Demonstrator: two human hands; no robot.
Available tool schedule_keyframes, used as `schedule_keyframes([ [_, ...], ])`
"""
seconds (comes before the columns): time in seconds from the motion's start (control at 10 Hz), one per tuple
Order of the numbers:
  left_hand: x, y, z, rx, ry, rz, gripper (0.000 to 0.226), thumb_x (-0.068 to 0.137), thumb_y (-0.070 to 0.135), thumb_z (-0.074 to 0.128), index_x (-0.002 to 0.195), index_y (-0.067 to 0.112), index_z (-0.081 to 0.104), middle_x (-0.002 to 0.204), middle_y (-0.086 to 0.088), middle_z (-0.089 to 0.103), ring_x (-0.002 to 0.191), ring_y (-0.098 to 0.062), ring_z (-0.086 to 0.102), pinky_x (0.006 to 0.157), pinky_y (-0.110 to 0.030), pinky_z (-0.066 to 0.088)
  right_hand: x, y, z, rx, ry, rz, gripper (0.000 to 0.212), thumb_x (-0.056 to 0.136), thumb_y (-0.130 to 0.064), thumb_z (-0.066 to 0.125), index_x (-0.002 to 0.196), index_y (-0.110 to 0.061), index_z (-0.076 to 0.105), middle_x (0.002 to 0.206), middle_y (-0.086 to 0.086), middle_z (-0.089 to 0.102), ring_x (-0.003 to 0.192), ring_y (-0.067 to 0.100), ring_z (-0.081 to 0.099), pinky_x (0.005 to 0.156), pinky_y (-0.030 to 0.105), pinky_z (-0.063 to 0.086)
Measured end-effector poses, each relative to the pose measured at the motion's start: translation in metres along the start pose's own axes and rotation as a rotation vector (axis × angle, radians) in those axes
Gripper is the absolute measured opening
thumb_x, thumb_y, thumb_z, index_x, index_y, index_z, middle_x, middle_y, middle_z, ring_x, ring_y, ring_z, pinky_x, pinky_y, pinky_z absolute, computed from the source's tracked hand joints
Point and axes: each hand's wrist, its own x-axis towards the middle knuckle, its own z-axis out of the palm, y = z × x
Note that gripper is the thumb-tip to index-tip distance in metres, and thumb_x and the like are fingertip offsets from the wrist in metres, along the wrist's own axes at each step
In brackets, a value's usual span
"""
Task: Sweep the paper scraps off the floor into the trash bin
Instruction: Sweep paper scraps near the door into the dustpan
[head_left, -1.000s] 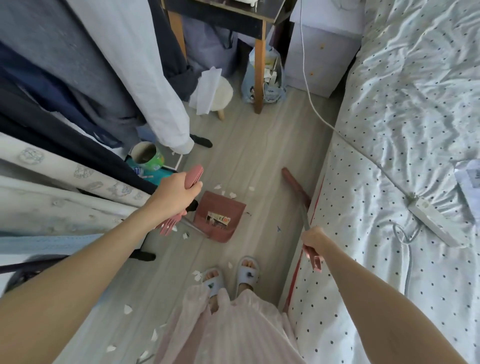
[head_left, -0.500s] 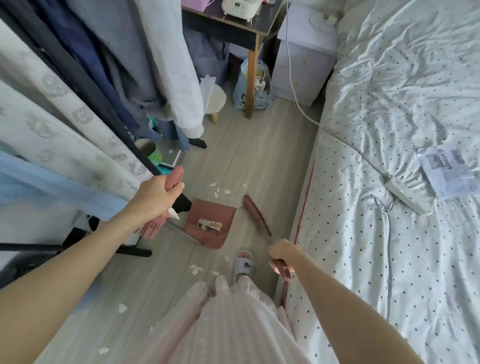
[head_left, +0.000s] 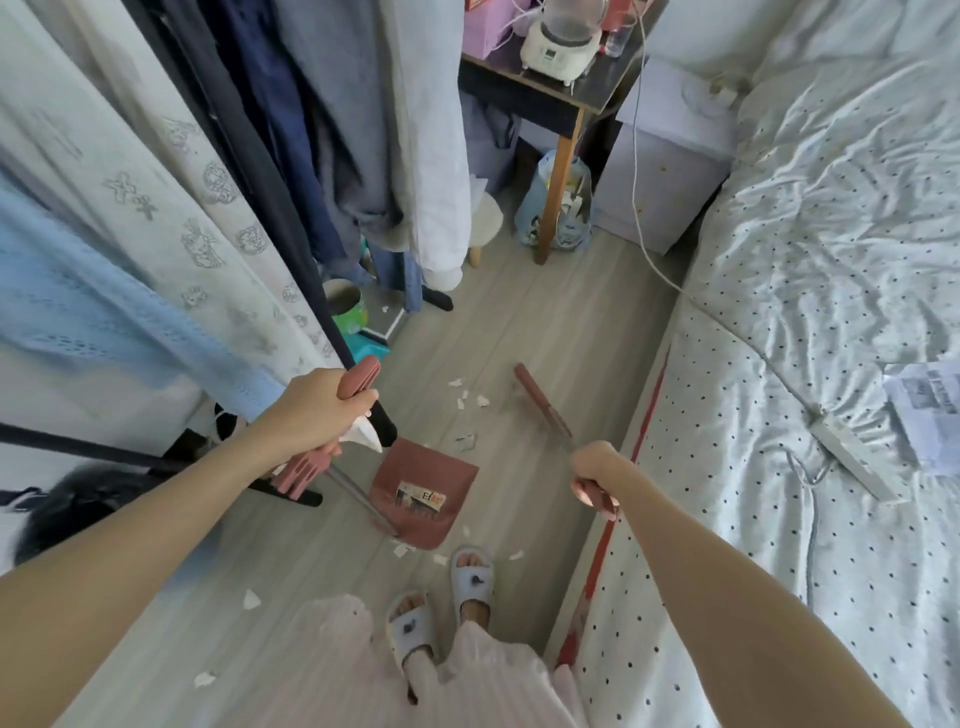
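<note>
Gripping the dustpan (head_left: 423, 493) handle, left hand (head_left: 317, 410) should hold it flat; right hand (head_left: 595, 470) grips the broom (head_left: 543, 408), drawing scraps (head_left: 470, 402) gently inward.

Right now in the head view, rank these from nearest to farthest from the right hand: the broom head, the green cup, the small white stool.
From the right hand:
1. Broom head, just ahead on the floor, slightly left.
2. Green cup, farther left, under the hanging clothes.
3. Small white stool, farthest, ahead near the table leg.
</note>
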Motion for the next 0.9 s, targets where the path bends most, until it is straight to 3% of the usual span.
schedule_keyframes([
  [0.1, 0.011, -0.001, 0.000, -0.037, -0.011, -0.032, 0.028, 0.097, 0.025, 0.051, 0.073, 0.011, 0.047, 0.044, -0.001, 0.045, 0.030, -0.011, 0.043, 0.041, -0.023, 0.039, 0.018, -0.020, -0.007, -0.198, -0.078, -0.074, 0.068, 0.096, -0.002, 0.036, 0.032, -0.014, 0.054, 0.019, -0.003, 0.040, 0.014, 0.004, 0.038, 0.025, 0.007, 0.025],
  [0.2, 0.021, -0.002, 0.003, -0.048, -0.029, -0.055, 0.030, 0.097, 0.025, 0.050, 0.073, 0.009, 0.045, 0.046, -0.003, 0.046, 0.026, -0.009, 0.041, 0.037, -0.019, 0.036, 0.024, -0.032, -0.010, -0.183, -0.074, -0.091, 0.059, 0.096, 0.000, 0.034, 0.040, -0.006, 0.050, 0.020, -0.001, 0.039, 0.013, 0.008, 0.037, 0.024, 0.005, 0.024],
  [0.3, 0.027, -0.005, 0.011, -0.083, -0.024, -0.077, 0.031, 0.098, 0.024, 0.049, 0.072, 0.007, 0.043, 0.044, -0.003, 0.043, 0.025, -0.009, 0.039, 0.035, -0.016, 0.034, 0.036, -0.041, -0.011, -0.157, -0.068, -0.064, 0.053, 0.095, 0.002, 0.030, 0.044, -0.006, 0.045, 0.020, 0.001, 0.040, 0.015, 0.008, 0.039, 0.029, 0.014, 0.031],
  [0.4, 0.029, -0.008, 0.015, -0.103, -0.001, -0.115, 0.031, 0.099, 0.026, 0.048, 0.073, 0.009, 0.043, 0.051, -0.007, 0.045, 0.026, -0.009, 0.040, 0.038, -0.020, 0.037, 0.050, -0.046, -0.002, -0.127, -0.052, -0.127, 0.044, 0.092, 0.003, 0.031, 0.051, -0.005, 0.043, 0.025, 0.004, 0.041, 0.031, 0.016, 0.043, 0.041, 0.022, 0.032],
  [0.6, 0.023, -0.019, 0.012, -0.161, 0.000, -0.167, 0.032, 0.098, 0.028, 0.050, 0.073, 0.010, 0.042, 0.045, -0.003, 0.042, 0.028, -0.012, 0.038, 0.040, -0.024, 0.039, 0.035, -0.047, 0.016, 0.079, -0.135, -0.193, 0.010, 0.092, -0.008, 0.040, 0.084, -0.009, 0.045, 0.059, 0.005, 0.042, 0.015, 0.009, 0.034, 0.026, 0.011, 0.030],
  [0.7, 0.012, -0.027, 0.011, -0.184, 0.019, -0.193, 0.034, 0.097, 0.029, 0.051, 0.073, 0.010, 0.039, 0.042, 0.000, 0.040, 0.028, -0.012, 0.038, 0.040, -0.023, 0.038, 0.026, -0.048, 0.026, -0.191, -0.175, -0.207, 0.020, 0.096, -0.004, 0.035, 0.107, -0.005, 0.052, 0.059, 0.003, 0.045, 0.036, 0.010, 0.041, 0.037, 0.020, 0.034],
  [0.8, -0.005, -0.036, 0.012, -0.155, 0.036, -0.195, 0.033, 0.098, 0.028, 0.049, 0.073, 0.009, 0.038, 0.034, 0.003, 0.040, 0.027, -0.011, 0.038, 0.041, -0.022, 0.038, 0.011, -0.043, 0.038, -0.373, -0.184, -0.233, 0.024, 0.098, -0.004, 0.030, 0.091, 0.002, 0.052, 0.058, 0.003, 0.048, 0.046, 0.012, 0.040, 0.044, 0.020, 0.034],
  [0.9, -0.028, -0.050, 0.011, -0.185, 0.053, -0.190, 0.032, 0.098, 0.026, 0.049, 0.072, 0.009, 0.039, 0.039, 0.000, 0.042, 0.028, -0.012, 0.039, 0.041, -0.024, 0.038, -0.006, -0.025, 0.054, -0.470, -0.175, -0.247, 0.026, 0.097, -0.005, 0.032, 0.075, -0.001, 0.045, 0.045, 0.003, 0.052, 0.034, 0.012, 0.045, 0.035, 0.016, 0.033],
])
